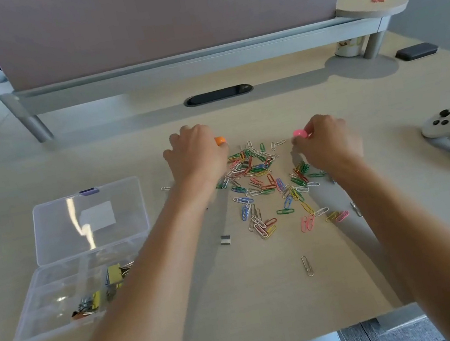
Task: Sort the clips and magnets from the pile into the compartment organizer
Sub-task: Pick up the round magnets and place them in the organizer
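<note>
Two arms are stretched over the desk [268,297]; an orange magnet [220,140] is gripped by the left hand [196,157], a pink magnet [299,133] pinched by the right hand [328,144], above the paper clips [265,187].

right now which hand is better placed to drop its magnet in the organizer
Left. The left hand grips the orange magnet on the organizer's side; the right hand pinches the pink magnet beyond the paper clip pile.
</note>
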The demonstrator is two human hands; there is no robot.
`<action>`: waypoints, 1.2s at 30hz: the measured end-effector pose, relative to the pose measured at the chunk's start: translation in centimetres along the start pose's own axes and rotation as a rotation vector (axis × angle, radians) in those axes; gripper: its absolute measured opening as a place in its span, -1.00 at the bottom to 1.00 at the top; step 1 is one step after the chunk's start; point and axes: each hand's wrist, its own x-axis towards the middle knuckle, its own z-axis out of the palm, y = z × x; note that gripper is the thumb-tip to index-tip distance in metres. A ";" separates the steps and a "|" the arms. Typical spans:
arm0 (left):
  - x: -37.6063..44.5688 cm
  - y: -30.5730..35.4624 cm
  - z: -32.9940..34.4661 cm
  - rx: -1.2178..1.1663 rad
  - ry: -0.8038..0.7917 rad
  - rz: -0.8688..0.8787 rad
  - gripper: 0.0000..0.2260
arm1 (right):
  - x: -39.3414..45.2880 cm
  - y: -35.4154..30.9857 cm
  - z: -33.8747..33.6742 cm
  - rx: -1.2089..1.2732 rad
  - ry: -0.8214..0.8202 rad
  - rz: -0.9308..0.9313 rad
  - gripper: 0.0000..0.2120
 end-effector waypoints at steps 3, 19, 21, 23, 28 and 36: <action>2.3 -0.7 1.1 0.008 -0.046 -0.039 -0.81 | -0.7 0.3 0.1 0.069 0.022 -0.024 -0.75; 5.8 -2.1 3.4 -0.081 -0.130 0.055 -0.90 | -1.2 0.6 1.0 0.299 0.047 -0.093 -0.72; 6.0 -1.9 3.5 -0.050 -0.151 0.077 -0.89 | -1.2 0.6 1.1 0.309 0.045 -0.095 -0.72; 6.1 -1.6 3.5 -0.024 -0.167 0.103 -0.87 | -1.2 0.6 1.2 0.317 0.040 -0.097 -0.72; 6.6 -1.1 3.5 -0.037 -0.179 0.128 -0.87 | -1.2 0.6 1.3 0.341 0.037 -0.097 -0.73; 7.4 -1.1 3.5 -0.086 -0.192 0.140 -0.91 | -1.2 0.7 1.5 0.371 0.001 -0.091 -0.75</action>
